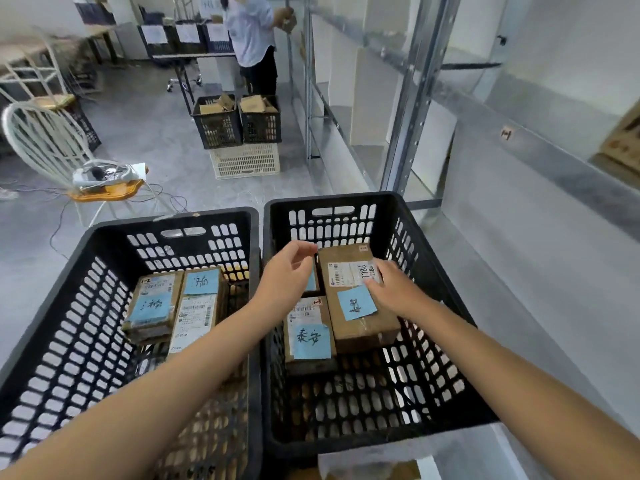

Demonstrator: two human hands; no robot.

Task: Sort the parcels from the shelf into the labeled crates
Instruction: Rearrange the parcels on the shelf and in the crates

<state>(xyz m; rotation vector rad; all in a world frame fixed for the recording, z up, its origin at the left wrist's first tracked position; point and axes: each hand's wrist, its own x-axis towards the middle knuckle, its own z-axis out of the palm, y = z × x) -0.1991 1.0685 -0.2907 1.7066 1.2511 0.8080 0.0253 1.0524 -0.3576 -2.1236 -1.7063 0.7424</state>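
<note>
Two black slotted crates stand side by side in front of me. The left crate (104, 306) holds flat brown parcels (152, 306) with blue notes. In the right crate (415, 237) lie a large brown parcel (349, 327) and a smaller parcel (310, 341), each with a blue note. My right hand (394, 289) rests palm down on the large parcel's right edge, fingers lying over its white label. My left hand (287, 275) hovers at that parcel's far left corner, fingers loosely curved, holding nothing I can see. It hides most of a third parcel beneath it.
A metal shelf rack (415, 98) runs along the right, with a brown box (623, 143) on it. Ahead, two filled black crates (239, 123) sit on a white crate (246, 161). A person (252, 39) stands at the shelf. A white chair (52, 140) stands left.
</note>
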